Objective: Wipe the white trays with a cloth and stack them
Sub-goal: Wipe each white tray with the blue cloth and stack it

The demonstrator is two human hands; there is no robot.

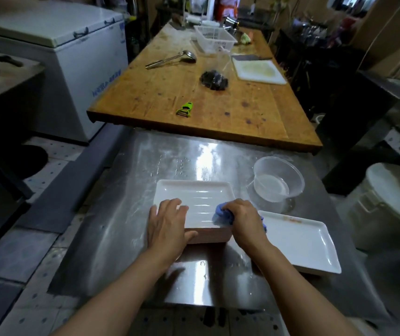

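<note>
Head view: blue lettering on the white chest freezer, upper left, is unreadable. At frame centre, on the steel table, my left hand lies spread flat on the stack of white trays; my right hand clutches the blue cloth on it. Another white tray sits right, below an apparently empty clear bowl.

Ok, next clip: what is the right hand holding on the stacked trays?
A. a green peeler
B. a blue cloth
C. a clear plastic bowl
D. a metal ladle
B: the right hand grips a bunched blue cloth on the top tray of the stack, while the left hand rests on that tray's near left corner.
</note>
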